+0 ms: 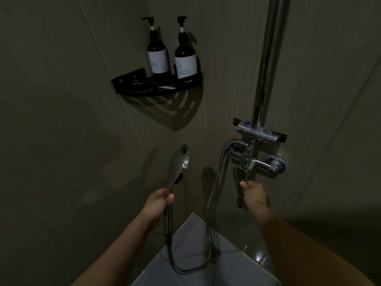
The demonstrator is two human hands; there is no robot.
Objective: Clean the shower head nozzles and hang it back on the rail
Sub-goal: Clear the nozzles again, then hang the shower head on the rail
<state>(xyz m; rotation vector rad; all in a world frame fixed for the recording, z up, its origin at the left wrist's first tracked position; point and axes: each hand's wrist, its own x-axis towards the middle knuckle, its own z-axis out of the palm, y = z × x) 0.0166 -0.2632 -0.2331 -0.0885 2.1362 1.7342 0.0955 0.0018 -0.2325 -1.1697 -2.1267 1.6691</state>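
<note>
My left hand (pixel 159 201) grips the handle of the chrome shower head (pixel 178 165) and holds it upright, its round face turned toward the corner wall. A metal hose (pixel 210 205) loops from the handle down to the floor and up to the mixer tap (pixel 252 161). My right hand (pixel 253 193) is closed on the tap's chrome lever (pixel 239 182), which hangs downward. The vertical chrome rail (pixel 268 65) rises from the tap on the right wall. No water is visible.
A black corner shelf (pixel 156 84) on the wall carries two dark pump bottles (pixel 157 56) with white labels. Dim grey tiled walls meet in the corner, and pale floor tiles (pixel 198 254) show below.
</note>
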